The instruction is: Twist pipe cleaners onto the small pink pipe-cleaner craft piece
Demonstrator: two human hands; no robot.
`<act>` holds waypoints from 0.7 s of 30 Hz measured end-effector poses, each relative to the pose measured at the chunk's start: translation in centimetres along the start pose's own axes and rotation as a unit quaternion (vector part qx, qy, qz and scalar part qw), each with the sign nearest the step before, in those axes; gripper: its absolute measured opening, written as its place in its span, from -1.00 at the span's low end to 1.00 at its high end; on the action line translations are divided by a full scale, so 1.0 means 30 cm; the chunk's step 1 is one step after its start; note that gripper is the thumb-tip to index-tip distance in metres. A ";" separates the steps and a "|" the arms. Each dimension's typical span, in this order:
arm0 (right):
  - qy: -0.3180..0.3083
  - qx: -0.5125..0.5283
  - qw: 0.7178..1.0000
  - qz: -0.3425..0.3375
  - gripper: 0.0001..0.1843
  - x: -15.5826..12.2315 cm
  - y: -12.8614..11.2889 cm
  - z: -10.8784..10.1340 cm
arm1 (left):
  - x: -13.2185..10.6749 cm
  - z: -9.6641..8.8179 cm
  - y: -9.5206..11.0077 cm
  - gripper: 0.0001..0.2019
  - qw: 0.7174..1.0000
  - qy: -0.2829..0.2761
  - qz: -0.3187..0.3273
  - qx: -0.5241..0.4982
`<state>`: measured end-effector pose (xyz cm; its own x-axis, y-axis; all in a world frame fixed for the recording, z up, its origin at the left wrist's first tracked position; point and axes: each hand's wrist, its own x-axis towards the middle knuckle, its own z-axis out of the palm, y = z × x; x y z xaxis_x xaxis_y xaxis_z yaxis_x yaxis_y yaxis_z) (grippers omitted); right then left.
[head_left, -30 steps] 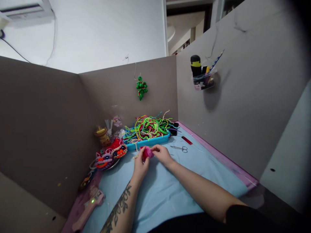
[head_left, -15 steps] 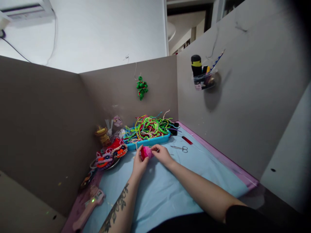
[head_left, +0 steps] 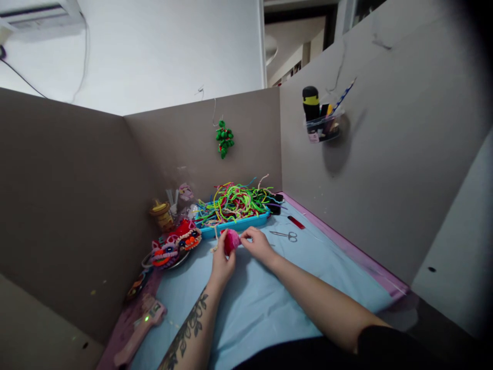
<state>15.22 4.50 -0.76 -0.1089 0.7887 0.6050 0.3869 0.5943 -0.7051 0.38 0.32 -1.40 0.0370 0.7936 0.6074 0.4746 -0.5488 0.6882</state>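
Observation:
A small fuzzy pink piece (head_left: 231, 240) sits between both hands, just above the light blue mat (head_left: 269, 303). My left hand (head_left: 221, 262) grips it from the left, fingers curled round it. My right hand (head_left: 257, 245) pinches its right edge with fingertips together. A thin pale strand sticks out to the left of the pink piece. Right behind the hands stands a blue tray (head_left: 234, 224) heaped with pipe cleaners (head_left: 235, 200) of many colours.
Small scissors (head_left: 285, 235) and a red stick (head_left: 296, 222) lie to the right of the hands. Finished fuzzy figures (head_left: 175, 244) sit on a dish at left, a pink tool (head_left: 140, 329) at front left. Grey cardboard walls (head_left: 77, 205) close in three sides.
The pink piece has turned slightly between my fingers; both hands stay at nearly the same spot.

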 end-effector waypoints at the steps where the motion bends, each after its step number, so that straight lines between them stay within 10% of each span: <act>1: -0.004 0.000 1.000 -0.008 -0.84 0.000 -0.005 -0.002 | 0.000 0.000 0.001 -0.37 1.000 0.004 0.004 0.002; 21: -0.086 0.300 0.939 0.142 -0.85 0.011 0.033 0.019 | 0.003 -0.005 -0.018 -0.24 0.994 -0.031 -0.029 -0.100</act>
<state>15.04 5.42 -1.46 -0.2457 0.9122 0.3279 -0.1569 0.2963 -0.9421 0.00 0.64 -1.65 0.0726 0.8368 0.5427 0.2929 -0.5380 0.7904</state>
